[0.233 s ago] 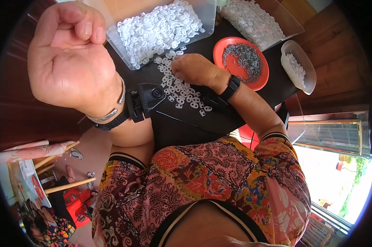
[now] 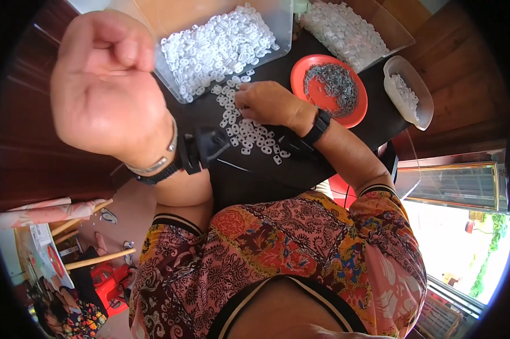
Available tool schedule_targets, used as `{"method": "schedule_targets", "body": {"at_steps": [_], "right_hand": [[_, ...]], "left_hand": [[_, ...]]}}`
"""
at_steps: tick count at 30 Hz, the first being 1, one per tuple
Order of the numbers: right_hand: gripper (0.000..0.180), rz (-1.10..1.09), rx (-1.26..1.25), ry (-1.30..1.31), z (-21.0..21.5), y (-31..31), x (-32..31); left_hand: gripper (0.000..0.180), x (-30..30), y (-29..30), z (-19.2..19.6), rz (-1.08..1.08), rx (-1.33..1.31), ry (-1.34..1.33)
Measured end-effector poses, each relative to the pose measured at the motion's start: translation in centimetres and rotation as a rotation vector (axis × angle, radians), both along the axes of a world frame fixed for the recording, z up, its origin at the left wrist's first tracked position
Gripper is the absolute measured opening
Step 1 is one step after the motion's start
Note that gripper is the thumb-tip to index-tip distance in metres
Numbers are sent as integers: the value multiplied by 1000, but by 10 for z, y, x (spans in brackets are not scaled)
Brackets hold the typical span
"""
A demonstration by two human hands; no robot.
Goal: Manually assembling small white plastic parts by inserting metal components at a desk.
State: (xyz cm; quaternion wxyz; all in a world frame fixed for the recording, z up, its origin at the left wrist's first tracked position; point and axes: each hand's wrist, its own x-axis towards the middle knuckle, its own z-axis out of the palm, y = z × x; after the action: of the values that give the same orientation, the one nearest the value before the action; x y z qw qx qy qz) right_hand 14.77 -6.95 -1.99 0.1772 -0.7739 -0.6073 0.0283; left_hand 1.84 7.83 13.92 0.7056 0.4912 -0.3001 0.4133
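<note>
Beyond my right grip, a red plate point(image 2: 354, 110) of grey metal bits point(image 2: 331, 85) sat on the dark table point(image 2: 373, 130); further right stood a translucent oval tub point(image 2: 421, 104).

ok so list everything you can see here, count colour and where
table: one, black, centre
bins: two, clear, top, full of white bits
loose bits: many, white, on table by right hand
plate: one, red, right of centre, holds grey bits
tub: one, white, far right, few white bits
stool: one, red, lower left floor
left hand: raised, loosely curled, bangle at wrist
right hand: on the loose bits, black watch at wrist
</note>
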Motion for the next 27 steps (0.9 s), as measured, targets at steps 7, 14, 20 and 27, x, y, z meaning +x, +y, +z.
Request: {"method": "schedule_targets", "body": {"at_steps": [7, 14, 20, 27], "right_hand": [[18, -37, -192, 82, 18, -7, -5], [10, 7, 94, 189, -5, -5, 1], [10, -111, 319, 217, 23, -15, 9], [10, -229, 689, 715, 106, -62, -4]], "left_hand": [[26, 7, -77, -3, -941, 438, 197], [13, -16, -103, -5, -1574, 172, 294], [17, 4, -105, -5, -1399, 200, -254], [20, 21, -76, -10, -575, -31, 399]]}}
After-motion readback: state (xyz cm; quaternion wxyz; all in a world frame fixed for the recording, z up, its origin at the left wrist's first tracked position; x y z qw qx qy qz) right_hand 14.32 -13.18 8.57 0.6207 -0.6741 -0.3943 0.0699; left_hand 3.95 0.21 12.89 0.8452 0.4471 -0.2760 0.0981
